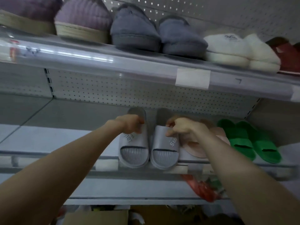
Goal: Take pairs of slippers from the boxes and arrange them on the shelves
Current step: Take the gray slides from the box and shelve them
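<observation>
Both hands were at the front edge of the middle shelf (48, 138). The left hand (129, 124) had its fingers curled over the strap of the left grey slide (134, 151); the right hand (181, 129) pinched the strap of the right grey slide (164, 153), just beside a pink pair (194, 148).

Left hand (130, 124) curled; right hand (180, 127) pinching.

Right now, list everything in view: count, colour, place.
grey slides: 2, grey, middle shelf front
pink slides: unclear, pink, beside grey pair
green slides: 2, green, middle shelf right
purple slippers: 2, purple, top shelf left
blue-grey slippers: 2, blue-grey, top shelf centre
white slippers: 2, white, top shelf right
red slipper: 1, red, top shelf end
cardboard box: 1, brown, below shelves
left hand: grips left grey slide
right hand: pinches right grey slide
</observation>
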The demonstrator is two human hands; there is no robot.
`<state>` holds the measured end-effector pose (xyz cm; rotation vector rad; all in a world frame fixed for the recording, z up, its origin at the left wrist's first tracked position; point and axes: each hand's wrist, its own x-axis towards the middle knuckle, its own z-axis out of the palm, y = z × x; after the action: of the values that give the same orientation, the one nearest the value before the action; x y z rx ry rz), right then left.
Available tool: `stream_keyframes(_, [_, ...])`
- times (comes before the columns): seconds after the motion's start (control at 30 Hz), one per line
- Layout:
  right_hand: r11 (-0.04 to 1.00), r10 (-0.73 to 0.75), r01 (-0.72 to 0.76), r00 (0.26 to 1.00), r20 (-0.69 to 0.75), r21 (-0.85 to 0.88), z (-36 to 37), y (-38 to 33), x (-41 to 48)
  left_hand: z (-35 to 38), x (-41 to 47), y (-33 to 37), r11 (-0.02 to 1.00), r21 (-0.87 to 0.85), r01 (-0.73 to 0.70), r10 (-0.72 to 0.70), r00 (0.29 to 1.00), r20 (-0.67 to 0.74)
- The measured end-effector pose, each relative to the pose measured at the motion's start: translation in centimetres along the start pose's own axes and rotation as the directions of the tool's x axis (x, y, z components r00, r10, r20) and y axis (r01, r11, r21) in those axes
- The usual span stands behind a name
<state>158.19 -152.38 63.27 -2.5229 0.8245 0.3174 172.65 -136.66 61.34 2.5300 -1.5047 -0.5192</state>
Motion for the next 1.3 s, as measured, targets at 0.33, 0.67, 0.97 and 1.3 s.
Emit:
stream_keyframes(0.33, [0.989,-0.114,0.119,0.992,0.060,-0.085,-1.3,1.9,4.9,1.2,4.3,0.2,0.998,-0.050,0.030,-0.031,0.999,-0.014])
stream_keyframes(0.67, [0.985,-0.148,0.151,0.988,0.038,-0.084,-1.6,3.2,7.2,2.0,6.3,-0.5,0.996,-0.066,0.065,-0.071,0.994,-0.086])
stream_keyframes(0.97, [0.988,-0.135,0.135,0.991,0.002,-0.076,-1.0,3.4,7.5,2.2,6.8,-0.8,0.993,-0.112,0.031,-0.039,0.996,-0.077])
stream_keyframes(1.3, [0.993,-0.112,0.111,0.993,-0.023,-0.040,-0.7,3.2,6.8,2.3,6.5,-0.7,0.990,-0.144,-0.002,-0.009,0.997,-0.073])
